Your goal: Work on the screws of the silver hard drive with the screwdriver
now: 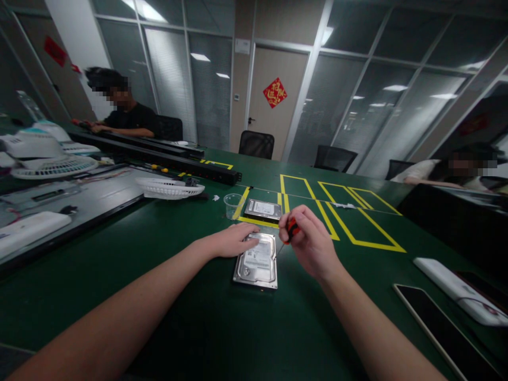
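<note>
A silver hard drive (257, 262) lies flat on the green table (190, 307) in front of me. My left hand (232, 239) rests on the drive's far left corner, fingers curled down onto it. My right hand (307, 241) hovers just right of the drive's far end, closed around a small screwdriver with a red and black handle (292, 228). Its tip is hidden by my fingers. A second hard drive (263, 209) lies farther back inside a yellow taped box.
A clear plastic cup (232, 205) stands left of the far drive. White fan grilles (170, 188) and long black bars (159, 156) lie at the left. A dark phone (444, 330) and a white device (456, 288) sit at the right. Two people sit at the table's far sides.
</note>
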Motion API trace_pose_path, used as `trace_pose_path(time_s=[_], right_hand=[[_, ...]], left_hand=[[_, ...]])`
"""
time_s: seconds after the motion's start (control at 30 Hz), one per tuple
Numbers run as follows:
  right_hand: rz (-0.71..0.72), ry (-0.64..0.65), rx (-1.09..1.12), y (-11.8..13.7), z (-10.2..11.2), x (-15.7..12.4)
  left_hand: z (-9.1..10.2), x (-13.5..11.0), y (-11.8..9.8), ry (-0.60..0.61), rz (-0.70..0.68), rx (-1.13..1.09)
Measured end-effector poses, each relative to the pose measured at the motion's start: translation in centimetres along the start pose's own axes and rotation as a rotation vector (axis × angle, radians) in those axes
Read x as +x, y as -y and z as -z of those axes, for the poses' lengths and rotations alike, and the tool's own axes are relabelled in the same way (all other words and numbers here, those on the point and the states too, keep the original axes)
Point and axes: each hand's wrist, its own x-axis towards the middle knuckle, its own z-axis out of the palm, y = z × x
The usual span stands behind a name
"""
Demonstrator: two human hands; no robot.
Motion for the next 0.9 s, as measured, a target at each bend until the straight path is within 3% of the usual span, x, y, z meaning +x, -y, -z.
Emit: trace_pose_path(time_s=[0.9], right_hand=[[-0.014,0.018,0.067,0.36,-0.20,0.07]], left_hand=[[0.13,-0.07,-0.18,0.010,0.011,-0.008]])
